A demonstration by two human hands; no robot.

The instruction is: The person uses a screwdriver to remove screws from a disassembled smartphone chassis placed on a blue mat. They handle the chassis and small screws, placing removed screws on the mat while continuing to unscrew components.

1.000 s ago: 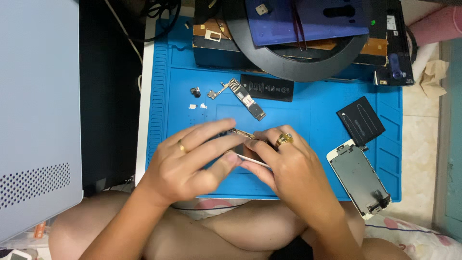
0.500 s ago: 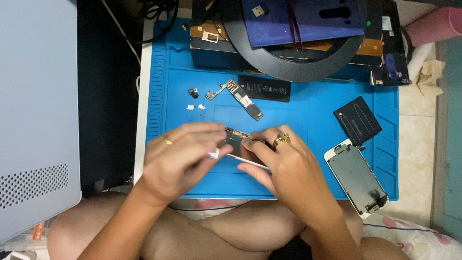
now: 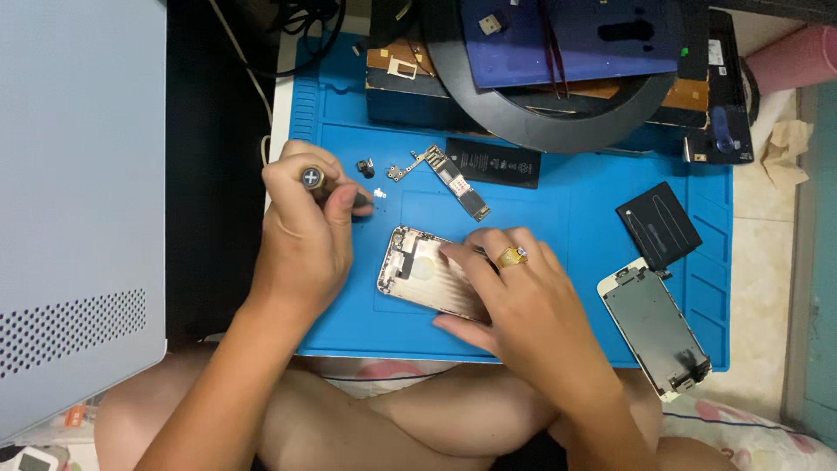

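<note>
1. The left hand (image 3: 301, 240) is closed around a screwdriver (image 3: 327, 187), whose round cap with a cross mark shows above the knuckles; the dark shaft points away from the thumb, toward some tiny white bits (image 3: 380, 194) on the mat.
2. The right hand (image 3: 514, 305) lies flat with fingers spread on an opened phone shell (image 3: 418, 272), pressing it down onto the mat; a ring (image 3: 511, 256) sits on 1 finger.
3. The shell lies between the 2 hands, its inner side up, its free end just beside the left hand.
4. Both hands work over a blue mat (image 3: 567, 209).
5. Beyond the fingers of the right hand lie a narrow circuit board (image 3: 449, 179) and a black battery (image 3: 493, 162), close together.
6. A small dark part (image 3: 366, 167) rests just beyond the tip of the screwdriver.
7. Out past the right wrist lies a phone screen (image 3: 656, 327), face down, and near it a black square piece (image 3: 658, 224).
8. Far from both hands a black ring (image 3: 558, 131) rests on stacked boxes.
</note>
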